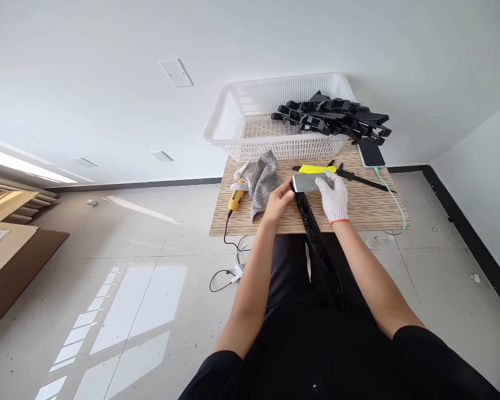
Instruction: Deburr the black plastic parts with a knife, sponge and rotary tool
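Observation:
My bare left hand (280, 199) grips the far end of a long black plastic part (316, 244) that runs from the small table down onto my lap. My right hand (334, 195), in a white knit glove, holds a flat grey block (309, 182) against the top end of that part. Both hands meet over the middle of the wooden table (370, 208).
A white plastic basket (250, 119) at the table's far edge holds a pile of black plastic parts (337, 116). A grey glove (263, 180), a yellow corded tool (235, 199), a yellow knife (316, 168), a black tool (358, 178) and a charging phone (370, 153) lie on the table. Cardboard (12, 261) lies at left.

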`<act>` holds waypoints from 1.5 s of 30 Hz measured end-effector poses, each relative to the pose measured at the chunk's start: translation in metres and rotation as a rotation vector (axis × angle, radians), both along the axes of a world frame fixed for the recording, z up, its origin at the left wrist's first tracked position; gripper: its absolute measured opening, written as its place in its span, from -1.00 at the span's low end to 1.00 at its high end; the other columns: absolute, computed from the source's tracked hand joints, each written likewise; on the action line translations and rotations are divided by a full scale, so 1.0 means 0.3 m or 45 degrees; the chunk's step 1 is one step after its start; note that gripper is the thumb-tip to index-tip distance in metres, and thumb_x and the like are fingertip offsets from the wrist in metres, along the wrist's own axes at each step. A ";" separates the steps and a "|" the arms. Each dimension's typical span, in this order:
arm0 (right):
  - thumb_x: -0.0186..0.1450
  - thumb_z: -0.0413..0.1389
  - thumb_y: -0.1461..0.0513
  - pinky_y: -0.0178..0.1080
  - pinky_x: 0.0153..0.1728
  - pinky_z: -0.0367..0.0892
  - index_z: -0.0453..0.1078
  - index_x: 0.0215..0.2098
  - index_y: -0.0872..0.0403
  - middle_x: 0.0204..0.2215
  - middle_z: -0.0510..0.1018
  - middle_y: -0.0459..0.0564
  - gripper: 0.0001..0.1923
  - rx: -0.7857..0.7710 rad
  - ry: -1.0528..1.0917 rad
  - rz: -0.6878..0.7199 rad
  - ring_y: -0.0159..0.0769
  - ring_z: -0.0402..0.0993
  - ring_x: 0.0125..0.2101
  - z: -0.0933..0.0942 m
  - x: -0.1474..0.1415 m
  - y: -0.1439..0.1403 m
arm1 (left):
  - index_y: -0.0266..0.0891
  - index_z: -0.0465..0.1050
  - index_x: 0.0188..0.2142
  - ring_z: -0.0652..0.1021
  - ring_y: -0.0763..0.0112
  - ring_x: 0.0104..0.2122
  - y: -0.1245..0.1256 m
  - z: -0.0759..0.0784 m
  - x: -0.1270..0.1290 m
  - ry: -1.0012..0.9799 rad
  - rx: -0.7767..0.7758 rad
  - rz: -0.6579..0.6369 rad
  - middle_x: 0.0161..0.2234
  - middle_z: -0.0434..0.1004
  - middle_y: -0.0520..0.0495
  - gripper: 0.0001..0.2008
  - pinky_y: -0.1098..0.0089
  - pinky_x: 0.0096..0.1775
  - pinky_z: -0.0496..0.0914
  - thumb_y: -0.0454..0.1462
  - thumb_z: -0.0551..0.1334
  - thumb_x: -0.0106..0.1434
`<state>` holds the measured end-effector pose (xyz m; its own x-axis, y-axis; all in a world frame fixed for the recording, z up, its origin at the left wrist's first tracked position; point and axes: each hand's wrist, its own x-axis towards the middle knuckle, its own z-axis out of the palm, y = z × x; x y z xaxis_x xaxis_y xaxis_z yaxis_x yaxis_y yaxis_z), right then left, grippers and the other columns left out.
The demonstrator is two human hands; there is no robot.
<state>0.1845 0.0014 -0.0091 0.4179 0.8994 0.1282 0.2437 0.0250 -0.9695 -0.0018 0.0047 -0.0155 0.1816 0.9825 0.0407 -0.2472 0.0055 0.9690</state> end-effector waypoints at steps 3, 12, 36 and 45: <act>0.22 0.23 -0.07 0.05 0.20 0.32 0.47 0.09 0.03 0.14 0.54 0.13 -0.44 0.020 -0.038 -0.074 -0.03 0.45 0.14 -0.010 0.006 0.004 | -0.08 0.22 0.38 0.49 -0.01 0.20 -0.017 0.004 0.003 0.137 0.165 -0.217 0.27 0.42 -0.26 0.17 0.13 0.17 0.40 -0.07 0.63 -0.20; 0.19 0.28 -0.02 -0.01 0.14 0.39 0.47 0.09 0.07 0.07 0.58 0.09 -0.42 0.019 0.161 0.185 -0.09 0.52 0.04 -0.012 0.019 0.007 | -0.07 0.16 0.39 0.51 0.05 0.17 -0.044 0.019 0.006 0.260 0.168 -0.233 0.23 0.44 -0.22 0.12 0.09 0.20 0.38 -0.11 0.60 -0.11; 0.22 0.24 -0.13 0.06 0.12 0.36 0.46 0.14 0.05 0.06 0.59 0.10 -0.35 -0.057 -0.184 0.189 -0.04 0.51 -0.01 0.001 0.080 -0.021 | -0.22 0.38 0.26 0.55 0.03 0.15 -0.030 -0.011 0.015 0.151 0.111 -0.144 0.12 0.59 -0.24 -0.25 0.11 0.20 0.41 -0.02 0.46 0.14; 0.32 0.12 -0.04 -0.31 -0.58 0.28 0.44 0.12 -0.08 -0.27 0.53 -0.07 -0.54 -0.066 0.310 0.347 -0.44 0.32 -0.56 0.027 0.071 -0.055 | 0.09 0.07 0.39 0.58 0.43 -0.18 -0.021 -0.022 0.007 -0.017 -0.051 0.304 -0.12 0.54 -0.02 -0.18 0.43 -0.15 0.47 -0.04 0.40 0.24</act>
<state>0.2057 -0.0152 -0.0009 0.1750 0.9845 0.0061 -0.0031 0.0067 -1.0000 0.0002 -0.0015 -0.0221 -0.0563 0.9984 0.0015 -0.2586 -0.0160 0.9659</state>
